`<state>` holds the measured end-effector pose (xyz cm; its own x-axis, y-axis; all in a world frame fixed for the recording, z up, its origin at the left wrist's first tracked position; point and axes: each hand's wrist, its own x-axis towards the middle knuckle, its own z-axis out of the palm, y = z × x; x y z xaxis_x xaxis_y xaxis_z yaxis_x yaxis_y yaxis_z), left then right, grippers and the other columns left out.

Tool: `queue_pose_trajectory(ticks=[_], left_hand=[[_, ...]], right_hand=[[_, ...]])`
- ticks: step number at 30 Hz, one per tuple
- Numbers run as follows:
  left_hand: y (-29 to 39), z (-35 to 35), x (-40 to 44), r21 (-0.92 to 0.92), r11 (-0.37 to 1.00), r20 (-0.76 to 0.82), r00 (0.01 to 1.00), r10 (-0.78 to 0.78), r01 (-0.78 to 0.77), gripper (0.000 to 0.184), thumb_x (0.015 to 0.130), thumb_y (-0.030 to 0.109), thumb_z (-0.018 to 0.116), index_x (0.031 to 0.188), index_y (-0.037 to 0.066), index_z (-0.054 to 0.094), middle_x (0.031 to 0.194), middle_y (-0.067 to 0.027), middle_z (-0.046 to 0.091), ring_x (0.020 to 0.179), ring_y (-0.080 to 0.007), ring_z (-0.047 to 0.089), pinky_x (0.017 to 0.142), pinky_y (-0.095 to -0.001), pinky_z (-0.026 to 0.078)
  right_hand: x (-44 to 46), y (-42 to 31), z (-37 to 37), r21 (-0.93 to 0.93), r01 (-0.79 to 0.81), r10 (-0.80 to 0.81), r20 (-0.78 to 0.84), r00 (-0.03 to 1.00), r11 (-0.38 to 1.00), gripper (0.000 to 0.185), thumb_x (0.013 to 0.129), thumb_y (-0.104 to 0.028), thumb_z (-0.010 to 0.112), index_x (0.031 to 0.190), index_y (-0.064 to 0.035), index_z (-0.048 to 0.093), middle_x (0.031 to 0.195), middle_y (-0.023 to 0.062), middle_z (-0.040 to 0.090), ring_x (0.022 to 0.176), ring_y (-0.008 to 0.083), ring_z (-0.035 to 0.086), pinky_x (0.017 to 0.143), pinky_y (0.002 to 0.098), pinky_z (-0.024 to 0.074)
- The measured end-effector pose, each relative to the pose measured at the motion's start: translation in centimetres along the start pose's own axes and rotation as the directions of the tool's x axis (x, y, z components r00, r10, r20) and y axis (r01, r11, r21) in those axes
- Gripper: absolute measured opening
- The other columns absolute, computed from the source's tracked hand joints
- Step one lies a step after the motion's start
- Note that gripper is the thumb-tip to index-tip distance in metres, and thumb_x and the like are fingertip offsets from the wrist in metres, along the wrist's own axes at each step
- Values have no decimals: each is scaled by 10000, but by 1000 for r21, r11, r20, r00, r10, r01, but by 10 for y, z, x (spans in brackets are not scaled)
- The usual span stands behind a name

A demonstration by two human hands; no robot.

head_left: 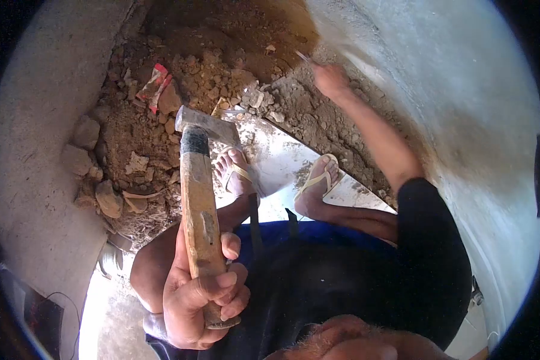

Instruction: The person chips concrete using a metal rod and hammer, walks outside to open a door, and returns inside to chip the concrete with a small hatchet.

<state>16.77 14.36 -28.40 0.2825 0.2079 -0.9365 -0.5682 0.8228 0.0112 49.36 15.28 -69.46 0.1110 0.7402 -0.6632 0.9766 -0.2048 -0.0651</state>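
Observation:
My left hand [189,303] is wrapped around the lower end of a hammer's wooden handle, close to the camera. The hammer [197,180] stands nearly upright in view, its worn metal head at the top and a dark band below it. Farther off, at the upper right, my right hand [331,81] is closed on a thin metal rod [303,57]. Only a short end of the rod shows, and whether it is a chisel I cannot tell. That hand is over loose grey soil [318,99] beside the pale wall, apart from the hammer.
Broken soil and rubble [126,135] fill the left and back, with stones [109,199] and a red-and-white wrapper [156,88]. Pale walls [462,108] curve up on both sides. My sandalled feet [319,180] are on dusty white tile [271,156].

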Motion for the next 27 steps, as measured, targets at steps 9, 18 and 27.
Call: queue_pose_trajectory(ticks=[9, 18, 27], left_hand=[[10, -9, -5, -18, 998, 24, 998, -51, 52, 886, 748, -152, 509, 1483, 237, 203, 1072, -111, 460, 548, -80, 419, 420, -196, 376], [8, -5, -2, -45, 999, -40, 999, 17, -19, 878, 754, -153, 515, 1480, 231, 206, 1085, -119, 458, 552, -79, 419, 417, -195, 377], [15, -11, -1, -72, 996, -13, 999, -47, 46, 927, 704, -175, 510, 1488, 211, 200, 1042, -133, 467, 502, -92, 421, 369, -200, 368]], right_hand=[[-74, 79, 99, -292, -35, 164, 430, 888, 956, 289, 909, -179, 467, 1084, -66, 667, 1127, 172, 657, 1097, 346, 607, 907, 478, 494], [36, -13, 2, 37, 4, -1, -72, 997, 999, 312, 926, -187, 428, 1044, 6, 643, 966, 213, 678, 969, 347, 656, 812, 506, 519], [-85, 85, 41, -338, 79, 164, 633, 757, 938, 376, 861, -234, 555, 1143, 0, 639, 1196, 227, 616, 1068, 352, 620, 881, 512, 501]])
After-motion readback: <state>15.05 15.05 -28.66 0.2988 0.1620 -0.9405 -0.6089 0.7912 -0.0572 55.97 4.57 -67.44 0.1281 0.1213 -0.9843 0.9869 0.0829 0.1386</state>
